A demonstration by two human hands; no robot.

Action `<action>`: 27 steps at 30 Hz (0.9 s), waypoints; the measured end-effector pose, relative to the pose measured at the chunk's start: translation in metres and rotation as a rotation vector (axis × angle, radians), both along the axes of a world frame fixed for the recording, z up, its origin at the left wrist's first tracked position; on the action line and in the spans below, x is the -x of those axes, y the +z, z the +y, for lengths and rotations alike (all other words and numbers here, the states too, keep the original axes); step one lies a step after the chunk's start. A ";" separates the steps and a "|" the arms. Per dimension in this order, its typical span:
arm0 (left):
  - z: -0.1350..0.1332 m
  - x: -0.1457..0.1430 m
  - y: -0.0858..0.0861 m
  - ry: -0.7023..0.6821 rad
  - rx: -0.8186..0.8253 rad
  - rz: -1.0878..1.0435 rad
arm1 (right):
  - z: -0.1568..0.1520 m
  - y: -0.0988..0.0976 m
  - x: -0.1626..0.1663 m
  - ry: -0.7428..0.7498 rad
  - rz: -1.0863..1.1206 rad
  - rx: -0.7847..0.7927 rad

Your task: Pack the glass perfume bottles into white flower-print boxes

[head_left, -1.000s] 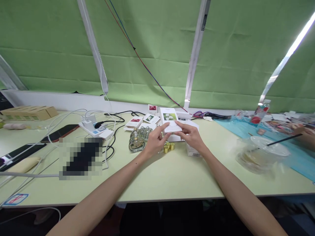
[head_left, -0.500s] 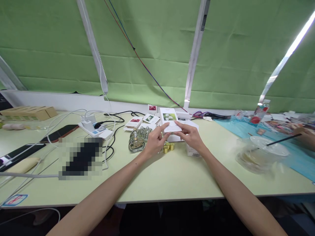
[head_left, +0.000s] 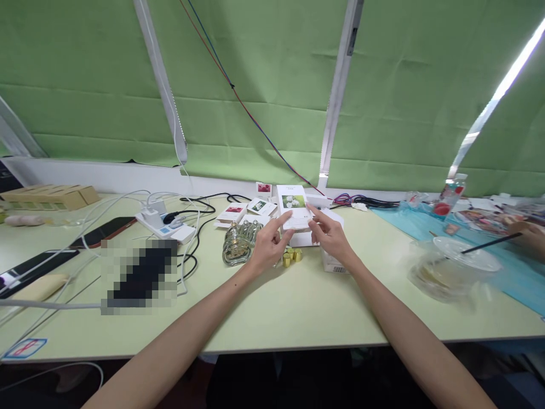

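Observation:
A white box (head_left: 293, 200) with a picture of white flowers on green leans upright among other white boxes at mid-table. My left hand (head_left: 269, 243) is at its lower left, thumb and index finger apart, the index fingertip at or very near the box's edge. On the other side, my right hand (head_left: 331, 233) has its fingers spread close to the box's right edge, with nothing in them. Glass bottles (head_left: 237, 247) stand left of my left hand, partly hidden by it. Below the hands lie several small gold caps (head_left: 292, 257). Another white box (head_left: 334, 262) sits under my right wrist.
Small white picture cards or boxes (head_left: 232, 212) lie behind the bottles. To the left are a power strip (head_left: 167, 228), cables, phones (head_left: 38, 267) and brown cartons (head_left: 49, 196). On the right stands a clear lidded container (head_left: 447, 275), near a blue sheet (head_left: 395, 218) and another person's hand (head_left: 530, 238).
My fingers have loosened from the flower-picture box, and my right thumb and fingers have drawn off its lower edge. The box sits slightly farther back and right.

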State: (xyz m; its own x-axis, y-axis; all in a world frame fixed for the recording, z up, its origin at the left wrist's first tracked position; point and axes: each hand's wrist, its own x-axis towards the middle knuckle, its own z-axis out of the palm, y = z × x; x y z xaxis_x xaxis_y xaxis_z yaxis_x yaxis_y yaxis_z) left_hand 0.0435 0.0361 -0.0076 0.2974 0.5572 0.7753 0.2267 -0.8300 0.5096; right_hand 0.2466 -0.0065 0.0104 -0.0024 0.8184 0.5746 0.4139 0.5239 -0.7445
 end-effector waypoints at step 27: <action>-0.005 -0.002 -0.002 -0.051 -0.257 0.269 | -0.001 0.011 0.006 -0.122 0.414 -0.119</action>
